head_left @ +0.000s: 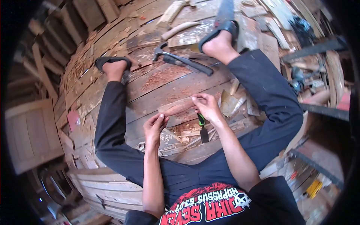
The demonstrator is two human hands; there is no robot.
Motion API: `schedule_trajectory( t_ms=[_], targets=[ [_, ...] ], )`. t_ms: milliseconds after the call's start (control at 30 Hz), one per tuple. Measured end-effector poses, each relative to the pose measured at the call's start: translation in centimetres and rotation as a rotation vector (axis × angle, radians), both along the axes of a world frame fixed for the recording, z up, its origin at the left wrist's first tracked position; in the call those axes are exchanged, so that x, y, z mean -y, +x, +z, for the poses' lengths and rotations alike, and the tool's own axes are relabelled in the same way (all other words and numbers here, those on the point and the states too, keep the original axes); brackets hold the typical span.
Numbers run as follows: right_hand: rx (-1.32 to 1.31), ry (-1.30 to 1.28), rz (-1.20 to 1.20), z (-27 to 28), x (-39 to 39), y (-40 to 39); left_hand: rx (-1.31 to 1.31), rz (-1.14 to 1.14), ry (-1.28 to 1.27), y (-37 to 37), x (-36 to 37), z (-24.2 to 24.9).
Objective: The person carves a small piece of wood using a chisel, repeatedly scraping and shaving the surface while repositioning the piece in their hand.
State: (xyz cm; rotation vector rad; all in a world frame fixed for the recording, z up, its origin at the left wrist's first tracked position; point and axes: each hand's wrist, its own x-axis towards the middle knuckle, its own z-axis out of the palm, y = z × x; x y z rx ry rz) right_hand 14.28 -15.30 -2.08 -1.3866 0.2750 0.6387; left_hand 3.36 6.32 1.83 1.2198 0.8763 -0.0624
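I sit on a plank floor with my legs spread. A short reddish carved wooden piece (pixel 177 108) lies across between my hands. My left hand (pixel 155 126) pinches its near left end. My right hand (pixel 206 107) touches its right end with the fingertips and also holds a chisel (pixel 203 129) with a green and black handle, its blade pointing down toward my lap. Wood chips and offcuts (pixel 187 133) lie on the floor under both hands.
A claw hammer (pixel 180 60) lies on the planks between my sandalled feet (pixel 221 37). A pale carved stick (pixel 180 29) rests farther off. Scrap boards are stacked at left (pixel 33 131), and metal frames and tools stand at right (pixel 318 90).
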Motion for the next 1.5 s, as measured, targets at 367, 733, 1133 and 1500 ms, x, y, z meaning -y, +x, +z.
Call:
schedule_trajectory(
  t_ms=[367,733,1133,1500],
  targets=[
    [-0.007,-0.009,0.118,1.2,0.0,0.3,0.012,0.145,-0.144,-0.2,-1.6,-0.3],
    [0.031,-0.024,0.090,3.1,0.1,0.4,0.018,0.131,-0.074,-0.4,-1.6,0.2],
    [-0.035,0.120,0.090,5.1,-0.1,0.4,-0.015,0.101,-0.093,-0.6,-1.8,-1.5],
    [0.157,-0.063,0.007,4.7,-0.2,0.3,-0.040,0.158,-0.071,0.0,-0.3,-1.2]
  ],
)
